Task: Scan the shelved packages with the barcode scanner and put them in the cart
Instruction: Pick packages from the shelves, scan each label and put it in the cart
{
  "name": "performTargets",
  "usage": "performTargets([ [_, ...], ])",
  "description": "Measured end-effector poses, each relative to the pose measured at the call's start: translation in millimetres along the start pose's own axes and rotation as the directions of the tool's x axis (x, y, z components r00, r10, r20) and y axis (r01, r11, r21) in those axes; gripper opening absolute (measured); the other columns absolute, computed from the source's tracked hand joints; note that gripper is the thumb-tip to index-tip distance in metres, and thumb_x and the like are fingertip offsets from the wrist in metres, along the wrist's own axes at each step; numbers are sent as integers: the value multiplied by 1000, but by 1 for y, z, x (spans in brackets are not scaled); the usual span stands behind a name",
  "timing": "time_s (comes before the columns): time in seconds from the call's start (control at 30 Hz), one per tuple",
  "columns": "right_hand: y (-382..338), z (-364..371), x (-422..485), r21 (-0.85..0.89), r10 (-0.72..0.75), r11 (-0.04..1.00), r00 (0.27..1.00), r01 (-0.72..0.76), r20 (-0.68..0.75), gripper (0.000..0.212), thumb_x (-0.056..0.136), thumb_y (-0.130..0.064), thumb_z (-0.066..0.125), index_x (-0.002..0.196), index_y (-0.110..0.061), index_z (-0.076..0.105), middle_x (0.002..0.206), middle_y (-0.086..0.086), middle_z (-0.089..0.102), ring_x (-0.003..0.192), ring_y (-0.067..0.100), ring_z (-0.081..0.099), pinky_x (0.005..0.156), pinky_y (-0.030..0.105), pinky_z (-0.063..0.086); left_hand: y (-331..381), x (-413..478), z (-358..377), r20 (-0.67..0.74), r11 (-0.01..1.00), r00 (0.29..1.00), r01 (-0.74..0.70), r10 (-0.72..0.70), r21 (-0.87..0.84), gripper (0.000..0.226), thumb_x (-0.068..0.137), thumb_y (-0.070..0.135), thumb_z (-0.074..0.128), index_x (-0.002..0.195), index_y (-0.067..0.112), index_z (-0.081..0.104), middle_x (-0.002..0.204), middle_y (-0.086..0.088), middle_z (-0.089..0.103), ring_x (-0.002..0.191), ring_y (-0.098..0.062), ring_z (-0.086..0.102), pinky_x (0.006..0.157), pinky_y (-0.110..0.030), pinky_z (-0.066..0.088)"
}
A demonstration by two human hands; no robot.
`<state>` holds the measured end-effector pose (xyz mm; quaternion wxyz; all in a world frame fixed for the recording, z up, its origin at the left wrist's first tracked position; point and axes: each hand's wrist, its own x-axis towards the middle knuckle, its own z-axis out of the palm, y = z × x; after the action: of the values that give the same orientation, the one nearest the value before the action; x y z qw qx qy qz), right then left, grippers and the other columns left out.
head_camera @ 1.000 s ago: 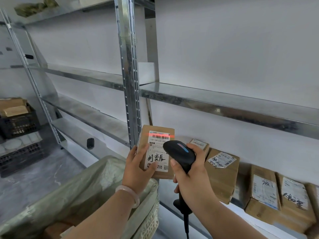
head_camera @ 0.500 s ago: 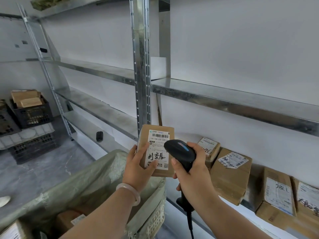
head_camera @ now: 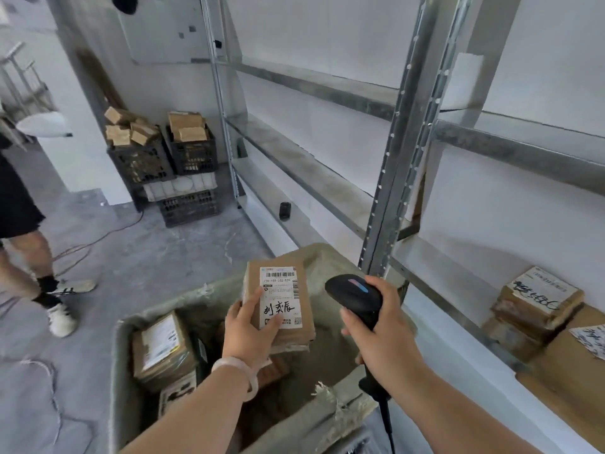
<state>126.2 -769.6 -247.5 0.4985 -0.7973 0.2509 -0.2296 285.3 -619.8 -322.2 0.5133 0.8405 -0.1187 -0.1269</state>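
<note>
Fingers (head_camera: pixel 258 294) of the left hand (head_camera: pixel 248 332) clasp the package (head_camera: pixel 304 303) by its near end, thumb across the label, long axis pointing away from the person. It hangs over the cart (head_camera: pixel 119 355), whose sack-lined hollow lies straight below the hand. Other packages (head_camera: pixel 160 348) sit in the cart's left side (free room seems to be under the hand and rightward), so a plain lowering should do. Further right, the right hand (head_camera: pixel 386 329) is wrapped round the barcode scanner (head_camera: pixel 355 294), just beside the package. Rightmost, shelved packages (head_camera: pixel 540 299) lie on the shelf (head_camera: pixel 442 273), nearer the right hand.
</note>
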Motion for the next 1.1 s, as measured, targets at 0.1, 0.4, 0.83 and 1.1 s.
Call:
performTargets([
  [0.1, 1, 25, 8, -13, 9, 1000, 997, -8, 82, 53, 89, -26, 68, 116, -55, 32, 110, -13, 55, 78, 5, 70, 61, 31, 60, -35, 10, -18, -41, 992, 991, 126, -125, 22, 64, 87, 37, 71, 143, 44, 40, 153, -3, 28, 133, -25, 42, 110, -48, 42],
  [0.4, 23, 77, 31, -54, 62, 997, 982, -53, 177, 54, 88, -30, 68, 112, -62, 32, 109, -12, 59, 82, 8, 70, 58, 30, 56, -90, 44, -34, -50, 946, 948, 317, -314, 67, 67, 90, 40, 66, 147, 47, 31, 159, -4, 18, 138, -32, 36, 109, -50, 41],
  [0.83, 30, 76, 45, -83, 105, 992, 988, -96, 113, 52, 89, -29, 68, 125, -47, 35, 108, -11, 61, 81, 7, 70, 64, 36, 58, -83, 68, -37, -94, 815, 957, 284, -275, 505, 73, 94, 59, 47, 155, 43, 8, 166, -1, 0, 152, -27, 0, 123, -51, 7],
  [1.1, 23, 31, 31, -81, 116, 990, 992, -120, -45, 55, 86, -32, 70, 115, -60, 33, 113, -12, 60, 92, 9, 68, 79, 40, 59, -7, 74, 5, 111, 844, 994, -58, -2, 534, 73, 94, 60, 48, 154, 46, 9, 165, 4, 9, 152, -24, 7, 123, -50, 9],
])
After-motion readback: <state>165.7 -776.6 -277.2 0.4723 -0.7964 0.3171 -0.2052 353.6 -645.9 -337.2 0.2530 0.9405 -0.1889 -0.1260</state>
